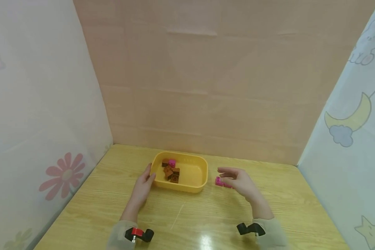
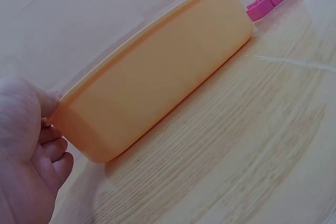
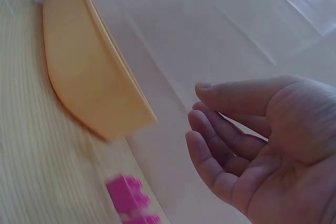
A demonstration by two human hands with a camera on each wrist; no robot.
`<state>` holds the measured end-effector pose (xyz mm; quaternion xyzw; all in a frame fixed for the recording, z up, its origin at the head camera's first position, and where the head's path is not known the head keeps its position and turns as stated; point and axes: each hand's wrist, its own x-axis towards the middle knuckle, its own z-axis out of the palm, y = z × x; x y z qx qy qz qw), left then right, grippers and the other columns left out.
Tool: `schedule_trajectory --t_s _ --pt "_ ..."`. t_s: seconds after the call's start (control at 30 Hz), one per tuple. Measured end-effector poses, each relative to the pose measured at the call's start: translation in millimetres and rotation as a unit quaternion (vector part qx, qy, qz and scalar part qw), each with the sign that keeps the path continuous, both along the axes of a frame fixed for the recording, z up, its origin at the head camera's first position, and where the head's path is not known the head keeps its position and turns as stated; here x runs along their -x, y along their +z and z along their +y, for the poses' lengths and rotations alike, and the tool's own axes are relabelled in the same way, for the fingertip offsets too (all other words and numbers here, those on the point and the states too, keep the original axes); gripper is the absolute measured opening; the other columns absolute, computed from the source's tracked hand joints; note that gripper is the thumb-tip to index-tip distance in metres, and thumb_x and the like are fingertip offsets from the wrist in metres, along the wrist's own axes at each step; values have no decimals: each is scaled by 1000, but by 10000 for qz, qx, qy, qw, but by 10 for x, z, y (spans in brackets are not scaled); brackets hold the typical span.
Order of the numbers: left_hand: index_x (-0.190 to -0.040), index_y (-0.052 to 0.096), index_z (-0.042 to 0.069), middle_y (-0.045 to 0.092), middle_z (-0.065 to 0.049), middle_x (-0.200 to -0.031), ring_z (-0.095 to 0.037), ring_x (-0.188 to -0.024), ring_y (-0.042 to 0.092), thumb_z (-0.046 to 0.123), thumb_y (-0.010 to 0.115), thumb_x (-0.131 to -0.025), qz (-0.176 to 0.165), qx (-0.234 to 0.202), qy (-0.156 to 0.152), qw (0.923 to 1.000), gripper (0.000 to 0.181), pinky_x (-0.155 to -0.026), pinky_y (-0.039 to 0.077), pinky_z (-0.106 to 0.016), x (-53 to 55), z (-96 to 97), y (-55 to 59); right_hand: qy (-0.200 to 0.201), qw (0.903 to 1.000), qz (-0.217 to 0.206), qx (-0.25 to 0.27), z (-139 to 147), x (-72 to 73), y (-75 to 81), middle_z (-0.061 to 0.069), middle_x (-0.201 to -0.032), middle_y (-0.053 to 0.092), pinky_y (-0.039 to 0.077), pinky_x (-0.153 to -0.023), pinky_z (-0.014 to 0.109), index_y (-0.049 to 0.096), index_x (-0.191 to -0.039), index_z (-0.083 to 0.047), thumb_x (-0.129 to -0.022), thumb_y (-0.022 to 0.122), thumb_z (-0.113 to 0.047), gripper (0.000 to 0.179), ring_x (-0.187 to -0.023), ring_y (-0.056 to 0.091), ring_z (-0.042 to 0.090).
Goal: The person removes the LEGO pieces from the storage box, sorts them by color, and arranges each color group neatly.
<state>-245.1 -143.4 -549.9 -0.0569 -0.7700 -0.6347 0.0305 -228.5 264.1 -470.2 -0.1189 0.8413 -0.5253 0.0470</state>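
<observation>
My left hand (image 1: 142, 185) grips the left end of a yellow plastic basin (image 1: 192, 188), thumb at the rim and fingers along the outer wall. In the left wrist view the thumb (image 2: 48, 103) lies right at the rim's corner. Inside the basin, toward its left, lie several brown toy building blocks (image 1: 168, 172) and one pink block (image 1: 172, 162). My right hand (image 1: 242, 182) hovers over a row of pink building blocks (image 1: 219, 181) right of the basin. Its fingers are loosely bent with nothing between them, as the right wrist view shows; the hand partly covers the row in the head view.
Everything stands on a light wooden table (image 1: 162, 215). A beige cloth backdrop (image 1: 206, 86) rises behind it, with patterned white cloth walls (image 1: 50, 114) on both sides. Each sleeve carries a black wrist mount (image 1: 251, 229).
</observation>
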Motion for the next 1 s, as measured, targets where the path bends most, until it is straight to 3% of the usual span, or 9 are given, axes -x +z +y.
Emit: schedule_trajectory --t_s 0.43,0.57,0.7,0.8,1.0 --pt "-169 21 1 16 -15 -177 -34 -163 14 18 47 -116 -56 -25 26 10000 61 -132 14 -51 -3 13 -13 597 9972 97 439 -1040 296 -169 22 -141 67 60 -103 44 71 -139 -7 -102 73 -9 37 -121 69 31" --pt "-169 21 0 16 -16 -177 -35 -162 15 18 48 -116 -30 -55 10 10000 62 -132 14 -51 -11 17 -20 562 9974 47 445 -1218 371 -207 19 -141 68 59 -104 48 71 -140 -6 -102 72 -8 38 -121 69 31" --pt "-168 21 -2 16 -18 -176 -36 -162 15 15 47 -116 24 -56 -9 10000 61 -132 14 -51 -6 8 -27 547 9984 91 132 -1372 471 -251 16 -138 70 61 -100 44 70 -140 -2 -102 72 -7 39 -119 71 30" --pt "-168 20 -3 16 -19 -176 -36 -162 14 14 47 -116 53 -36 -24 10000 61 -132 14 -51 2 2 -24 488 9987 126 -94 -1472 542 -267 17 -136 71 62 -98 42 69 -140 1 -102 71 -6 39 -118 71 30" --pt "-168 21 -2 16 -18 -176 -36 -162 14 15 47 -116 51 103 -10 9999 60 -132 13 -50 -5 -11 -10 232 9995 200 -18 -1649 686 -267 22 -134 71 59 -102 50 69 -140 3 -102 70 -5 39 -121 69 36"
